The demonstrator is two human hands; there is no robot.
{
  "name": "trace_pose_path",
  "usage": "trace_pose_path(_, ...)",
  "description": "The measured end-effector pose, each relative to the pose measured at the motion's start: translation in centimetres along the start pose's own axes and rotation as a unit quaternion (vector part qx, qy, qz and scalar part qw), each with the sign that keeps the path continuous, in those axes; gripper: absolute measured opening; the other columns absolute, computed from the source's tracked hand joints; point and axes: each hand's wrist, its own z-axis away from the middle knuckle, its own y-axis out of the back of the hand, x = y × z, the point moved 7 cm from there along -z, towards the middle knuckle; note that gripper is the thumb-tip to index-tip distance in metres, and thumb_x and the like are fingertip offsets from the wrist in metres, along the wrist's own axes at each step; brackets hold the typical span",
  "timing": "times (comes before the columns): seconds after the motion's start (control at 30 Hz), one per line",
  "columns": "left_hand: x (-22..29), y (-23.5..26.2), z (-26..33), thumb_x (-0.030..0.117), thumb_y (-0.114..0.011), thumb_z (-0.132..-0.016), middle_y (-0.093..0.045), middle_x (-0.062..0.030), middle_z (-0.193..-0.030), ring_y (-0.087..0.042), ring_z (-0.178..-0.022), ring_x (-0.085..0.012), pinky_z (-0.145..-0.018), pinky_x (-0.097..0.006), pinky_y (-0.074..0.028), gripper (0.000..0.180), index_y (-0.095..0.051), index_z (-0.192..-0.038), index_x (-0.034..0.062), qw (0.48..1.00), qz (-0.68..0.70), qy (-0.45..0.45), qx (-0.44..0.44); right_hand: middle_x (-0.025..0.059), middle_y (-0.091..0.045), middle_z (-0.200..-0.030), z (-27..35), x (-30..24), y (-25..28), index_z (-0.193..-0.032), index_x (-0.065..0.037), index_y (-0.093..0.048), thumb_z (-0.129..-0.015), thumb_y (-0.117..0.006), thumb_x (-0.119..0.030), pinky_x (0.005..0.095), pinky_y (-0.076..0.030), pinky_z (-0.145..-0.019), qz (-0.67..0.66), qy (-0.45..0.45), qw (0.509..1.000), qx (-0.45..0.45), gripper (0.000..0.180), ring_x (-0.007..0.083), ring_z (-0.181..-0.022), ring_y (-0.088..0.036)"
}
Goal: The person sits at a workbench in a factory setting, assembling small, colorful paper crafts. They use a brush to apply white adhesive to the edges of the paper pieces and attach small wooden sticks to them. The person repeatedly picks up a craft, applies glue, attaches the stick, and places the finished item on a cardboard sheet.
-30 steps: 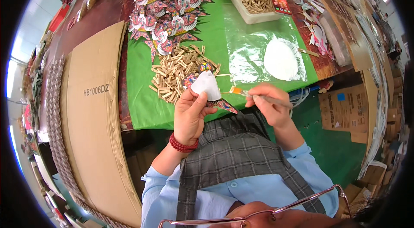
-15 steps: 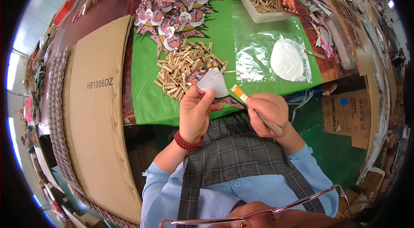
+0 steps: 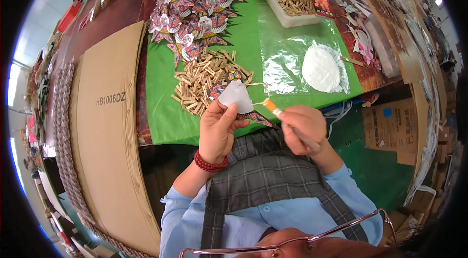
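My left hand, with red beads at its wrist, pinches a white fan-shaped piece between thumb and fingers. Beside and behind that piece show parts of a colourful printed swallow-shaped cutout. My right hand is closed around a small brush with an orange section near its tip. The brush tip points at the white piece, just right of it; a thin pale strip or stick lies between them, and contact is unclear. Beyond my left hand, small wooden clothespins lie in a heap on the green cloth.
Printed swallow-shaped cutouts lie piled at the back. To the right, a stack of white fan-shaped pieces rests on clear plastic. Behind it stand a tub of clothespins and a phone. A large cardboard sheet stands left.
The view has shifted slightly. Both hands keep their grips, and the brush tip remains a short way right of the white piece.
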Motion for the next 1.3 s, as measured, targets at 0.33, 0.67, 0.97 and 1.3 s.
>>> trace_pose_path(0.33,-1.0,-0.5,0.0,0.008,-0.051,-0.093,-0.063,-0.0064,-0.100,-0.064,-0.083,-0.0136,-0.065,-0.028,-0.059,0.019,-0.055,-0.110,0.0023,0.993,0.066,0.097,-0.030,0.0156,-0.063,-0.079,2.6,3.5,2.2,-0.092,0.006,-0.062,-0.076,-0.056,0.003,0.0298,-0.048,-0.059,-0.140,-0.163,0.974,0.076,0.017,0.0210,-0.064,-0.060)
trace_pose_path(0.67,-1.4,-0.5,-0.1,0.008,-0.050,-0.094,-0.063,-0.0073,-0.101,-0.064,-0.083,-0.0137,-0.064,-0.027,-0.059,0.021,-0.054,-0.114,0.0013,0.990,0.080,0.107,-0.047,0.0154,-0.062,-0.080,2.9,4.3,1.8,-0.093,0.007,-0.062,-0.081,-0.054,0.004,0.0253,-0.047,-0.057,-0.233,-0.219,0.942,0.099,0.014,0.0168,-0.062,-0.060)
trace_pose_path(0.97,-1.1,-0.2,0.0,0.010,-0.049,-0.094,-0.063,-0.0091,-0.102,-0.064,-0.086,-0.0153,-0.066,-0.029,-0.059,0.019,-0.055,-0.110,0.0009,0.995,0.043,0.072,-0.056,0.0097,-0.063,-0.070,5.0,9.1,1.6,-0.103,0.003,-0.058,-0.095,-0.050,-0.015,0.0208,-0.043,-0.047,-0.367,-0.404,0.809,0.217,0.021,0.0105,-0.050,-0.054)
trace_pose_path(1.3,0.3,-1.2,0.8,0.027,-0.040,-0.099,-0.059,-0.0141,-0.108,-0.059,-0.100,-0.0215,-0.077,-0.037,-0.054,0.036,-0.057,-0.106,-0.0033,0.994,-0.047,-0.045,-0.091,0.0179,-0.063,-0.107,1.6,4.6,-1.0,-0.100,-0.001,-0.055,-0.079,-0.069,-0.004,0.0299,-0.049,-0.079,-0.140,-0.190,0.970,0.054,0.026,0.0228,-0.094,-0.063)
